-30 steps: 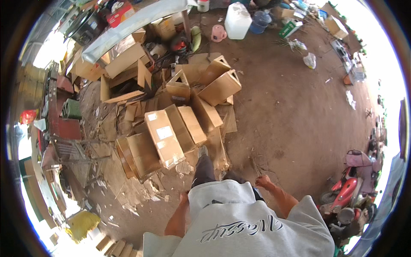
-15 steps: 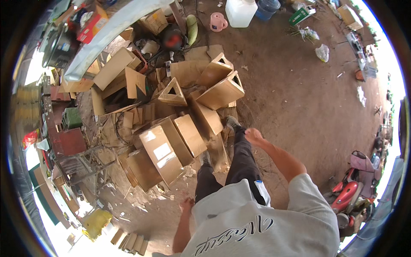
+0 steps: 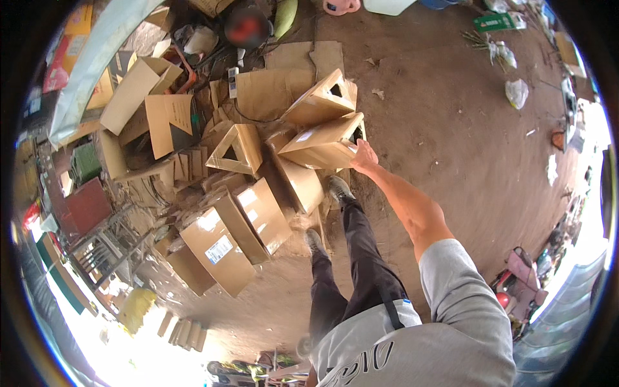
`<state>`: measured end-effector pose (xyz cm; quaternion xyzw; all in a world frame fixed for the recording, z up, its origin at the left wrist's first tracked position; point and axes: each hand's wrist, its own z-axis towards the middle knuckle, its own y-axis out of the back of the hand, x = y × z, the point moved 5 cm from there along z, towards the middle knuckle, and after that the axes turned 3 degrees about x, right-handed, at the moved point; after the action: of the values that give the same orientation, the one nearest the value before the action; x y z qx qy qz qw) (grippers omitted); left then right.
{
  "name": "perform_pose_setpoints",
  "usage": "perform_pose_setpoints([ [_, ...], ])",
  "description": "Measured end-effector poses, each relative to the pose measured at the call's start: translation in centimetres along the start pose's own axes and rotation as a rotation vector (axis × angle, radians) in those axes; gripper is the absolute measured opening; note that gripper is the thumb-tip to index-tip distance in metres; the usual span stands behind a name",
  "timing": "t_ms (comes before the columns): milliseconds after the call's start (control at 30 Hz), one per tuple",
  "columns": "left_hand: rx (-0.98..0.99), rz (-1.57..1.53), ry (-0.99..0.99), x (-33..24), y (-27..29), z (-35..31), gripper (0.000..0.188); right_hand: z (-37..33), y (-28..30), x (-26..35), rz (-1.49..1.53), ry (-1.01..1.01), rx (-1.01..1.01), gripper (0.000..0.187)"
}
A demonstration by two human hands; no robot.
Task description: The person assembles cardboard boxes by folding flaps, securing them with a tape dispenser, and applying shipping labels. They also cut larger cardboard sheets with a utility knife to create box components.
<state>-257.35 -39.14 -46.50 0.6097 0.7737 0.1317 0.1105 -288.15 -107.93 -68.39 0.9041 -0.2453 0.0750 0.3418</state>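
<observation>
Cardboard box [image 3: 319, 143] with a triangular end lies on the far side of the pile, right of another triangular-ended box [image 3: 256, 145] and just nearer than a third carton [image 3: 319, 106]. Its long axis runs left to right, the right end slightly farther, and its dark open end points right. The right hand [image 3: 365, 156] touches that end's near corner, fingers bent; whether they grip, I cannot tell. The left hand is out of view.
</observation>
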Motion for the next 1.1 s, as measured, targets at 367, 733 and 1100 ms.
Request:
perform_pose_setpoints([
  [367, -0.031, -0.157, 0.101, 4.4, -6.7, -4.6, 0.034, 2.0, -2.9, -0.4, 0.099, -0.053, 0.230, 0.046],
  [733, -0.046, -0.334, 0.103, 9.0, -13.3, -8.7, 0.037, -14.9, -11.8, 11.1, 0.025, 0.356, 0.236, 0.049],
  [1100, -0.036, -0.432, 0.100, 12.4, -18.2, -10.3, 0.041, -28.8, -15.2, 12.0, -0.115, 0.544, 0.607, 0.061],
])
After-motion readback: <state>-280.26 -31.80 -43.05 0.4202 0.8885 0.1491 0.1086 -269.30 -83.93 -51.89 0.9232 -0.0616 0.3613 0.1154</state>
